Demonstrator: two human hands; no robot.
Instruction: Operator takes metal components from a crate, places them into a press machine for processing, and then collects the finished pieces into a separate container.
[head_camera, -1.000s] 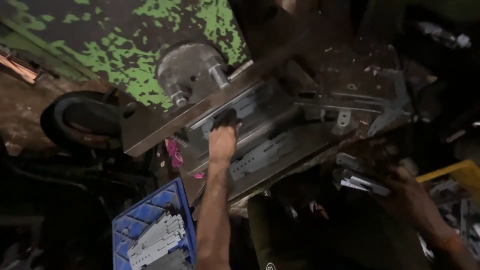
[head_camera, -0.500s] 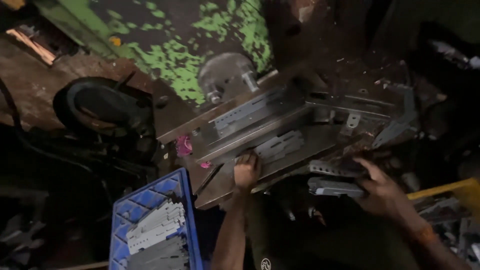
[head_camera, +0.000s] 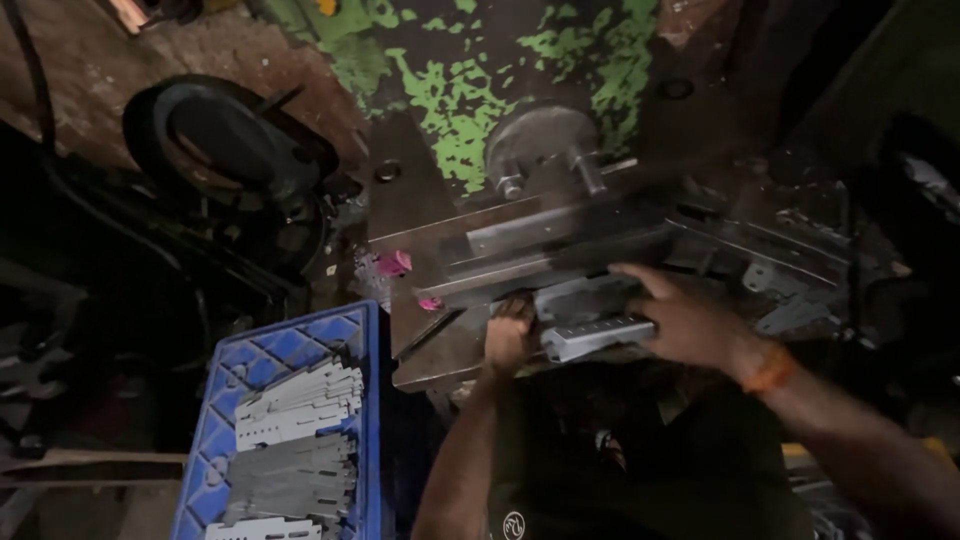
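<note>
Press machine, green paint flaking, rises beyond both hands; steel bed plate juts toward person as work surface. Blue crate sits left of left hand, grey metal strips stacked flat inside, within arm's reach. Right hand holds perforated strip, fingers curled over top, level at plate edge. Left hand just beside strip's left end, resting on plate; grip unclear.

R hand grips a grey metal strip at near edge of the steel press bed. L hand curled just left of it, touching the bed edge. Blue crate w/ stacked grey strips near left. Green chipped machine body far.
</note>
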